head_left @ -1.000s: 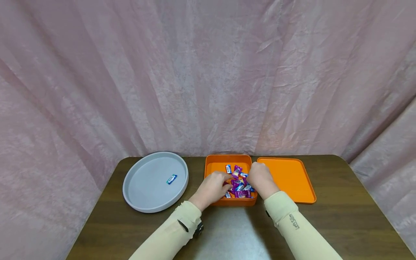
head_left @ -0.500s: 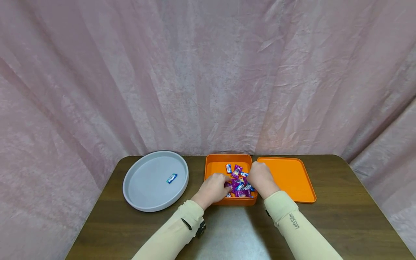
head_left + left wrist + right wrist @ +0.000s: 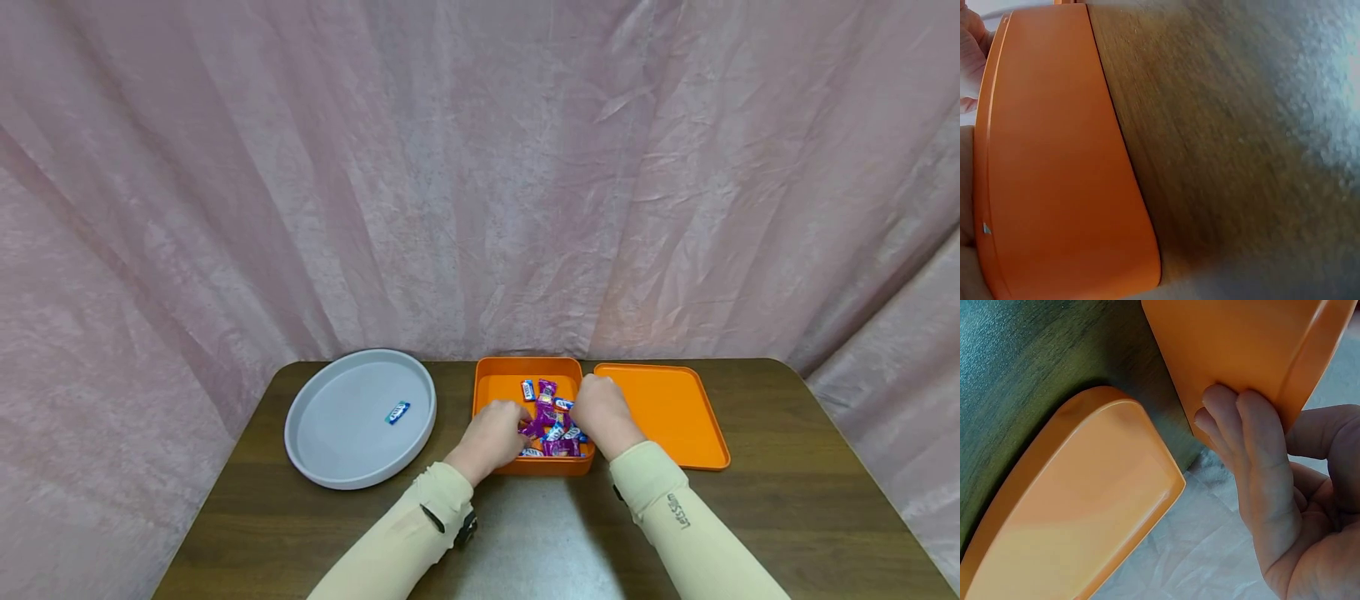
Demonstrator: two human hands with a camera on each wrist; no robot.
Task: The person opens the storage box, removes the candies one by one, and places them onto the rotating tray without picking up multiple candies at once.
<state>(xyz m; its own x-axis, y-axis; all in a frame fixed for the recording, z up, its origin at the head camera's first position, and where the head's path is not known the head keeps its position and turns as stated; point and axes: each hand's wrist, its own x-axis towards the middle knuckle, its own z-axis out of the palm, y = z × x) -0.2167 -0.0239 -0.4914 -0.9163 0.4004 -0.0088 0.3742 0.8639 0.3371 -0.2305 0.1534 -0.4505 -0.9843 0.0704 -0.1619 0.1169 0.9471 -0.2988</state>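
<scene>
An orange box (image 3: 534, 467) holds several small wrapped candies, some purple and some blue and white. My left hand (image 3: 491, 437) reaches over its front left into the candies. Thumb and forefinger stand apart with a purple candy (image 3: 531, 431) at the gap; the other fingertips are hidden. In the left wrist view only bits of the hand show beside the box's wall (image 3: 1054, 144). My right hand (image 3: 1272, 481) grips the box's right wall, fingers flat along the outside and thumb at the rim. One blue-and-white candy (image 3: 397, 412) lies in the round grey tray (image 3: 341, 482).
To the right of the box lies a flat orange lid (image 3: 667, 408), its rim facing up. The brown wooden table (image 3: 795, 467) bears everything, and a pink curtain (image 3: 480, 183) hangs behind its back edge.
My left hand has shifted slightly at the box's left side, its thumb and forefinger drawing a little closer. Some purple candies have moved within the pile. My right hand has stayed at the wall.
</scene>
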